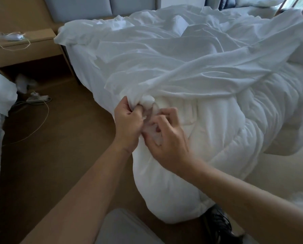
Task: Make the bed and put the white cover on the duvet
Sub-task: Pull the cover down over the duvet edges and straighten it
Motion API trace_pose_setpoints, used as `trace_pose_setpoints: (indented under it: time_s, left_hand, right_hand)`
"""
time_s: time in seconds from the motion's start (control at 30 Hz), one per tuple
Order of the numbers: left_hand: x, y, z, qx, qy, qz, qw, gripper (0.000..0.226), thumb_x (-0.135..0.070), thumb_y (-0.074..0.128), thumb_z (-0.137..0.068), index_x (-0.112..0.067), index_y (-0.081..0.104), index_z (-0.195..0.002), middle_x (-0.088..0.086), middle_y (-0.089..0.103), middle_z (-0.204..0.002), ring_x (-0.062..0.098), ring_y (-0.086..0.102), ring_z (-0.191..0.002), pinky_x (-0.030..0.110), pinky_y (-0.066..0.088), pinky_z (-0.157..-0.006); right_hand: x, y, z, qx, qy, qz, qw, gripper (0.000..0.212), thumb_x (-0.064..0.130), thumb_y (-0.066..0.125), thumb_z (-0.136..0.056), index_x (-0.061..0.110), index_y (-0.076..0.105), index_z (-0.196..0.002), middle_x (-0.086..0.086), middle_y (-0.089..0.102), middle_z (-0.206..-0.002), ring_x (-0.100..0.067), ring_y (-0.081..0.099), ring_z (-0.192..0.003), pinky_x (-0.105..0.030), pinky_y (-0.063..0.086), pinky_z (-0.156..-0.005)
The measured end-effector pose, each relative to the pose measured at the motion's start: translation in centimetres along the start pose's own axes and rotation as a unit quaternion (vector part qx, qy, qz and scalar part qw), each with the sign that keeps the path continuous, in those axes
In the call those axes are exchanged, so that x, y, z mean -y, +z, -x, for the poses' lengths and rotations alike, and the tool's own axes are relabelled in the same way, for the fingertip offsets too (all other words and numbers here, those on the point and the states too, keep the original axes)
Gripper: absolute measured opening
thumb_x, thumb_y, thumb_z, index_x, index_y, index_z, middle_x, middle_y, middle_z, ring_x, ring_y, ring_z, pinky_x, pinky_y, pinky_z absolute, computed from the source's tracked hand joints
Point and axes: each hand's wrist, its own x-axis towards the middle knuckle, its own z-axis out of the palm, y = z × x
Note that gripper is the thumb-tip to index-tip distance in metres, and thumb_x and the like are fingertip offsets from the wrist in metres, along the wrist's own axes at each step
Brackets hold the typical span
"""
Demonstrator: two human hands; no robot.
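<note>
Hands: two, both bare, meeting at the near corner of the duvet (226, 131).
Left hand (127, 120): fingers curled tight round a bunched corner of the white cover (164, 55), held right at the duvet's top near edge.
Right hand (166, 138): fingers bent, pinching a small fold of white cloth at the duvet's corner, just beside the left hand (the two touch at the fingertips).
Duvet: one, thick and quilted, slumping off the side of the bed (80, 57), its lower end reaching down to the floor (59, 138).
White cover: one, thin and creased, spread in loose folds above and behind the duvet, over most of the bed; one taut fold runs from the gripped corner away to the right.
Headboard (80, 7): two grey-blue padded panels plainly seen, well beyond the duvet.
Surface (24, 50): one wooden bedside unit, left of the duvet and further back, carrying one small white device (13, 37) with thin cords trailing off it.
Floor left of the duvet: one power strip (38, 99) with a pale cable looping away from it.
Shoe (217, 224): one dark shoe, just under the duvet's lowest end.
Pillow (1, 92): one, white, far left of the duvet, lying on other white bedding at the frame's edge.
</note>
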Motion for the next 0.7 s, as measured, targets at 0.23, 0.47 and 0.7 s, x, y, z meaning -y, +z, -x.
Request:
trace_pose_setpoints:
  time_s: [0.23,0.47,0.7]
  left_hand:
    - [2.5,-0.7,-0.3,0.107,0.086,-0.091,0.986,0.017,0.013,0.053,-0.081,0.000,0.060,-0.089,0.005,0.063,-0.079,0.013,0.061,-0.075,0.031,0.053,-0.067]
    - [5.4,-0.3,4.1,0.130,0.218,-0.199,0.947,0.030,-0.001,0.065,-0.082,-0.018,0.045,-0.096,-0.004,0.051,-0.070,0.006,0.056,-0.064,0.022,0.046,-0.060]
    - [7.3,1.3,7.1,0.094,0.301,-0.214,0.924,0.035,0.000,0.066,-0.074,-0.018,0.044,-0.093,0.001,0.047,-0.081,0.029,0.053,-0.075,0.063,0.049,-0.073]
  right_hand:
    - [0.1,2.0,5.0,0.163,-0.004,0.149,0.975,0.021,0.030,0.062,-0.091,0.010,0.062,-0.094,-0.003,0.063,-0.077,-0.025,0.056,-0.052,-0.041,0.051,-0.046]
    - [-0.5,-0.1,8.4,0.157,0.064,0.055,0.984,0.018,0.017,0.063,-0.090,0.010,0.060,-0.074,0.002,0.058,-0.061,-0.015,0.049,-0.050,-0.037,0.045,-0.050]
    - [-1.6,-0.8,11.6,0.136,0.150,0.032,0.979,0.015,0.012,0.066,-0.087,0.011,0.064,-0.071,0.005,0.060,-0.062,-0.012,0.050,-0.053,-0.037,0.048,-0.055]
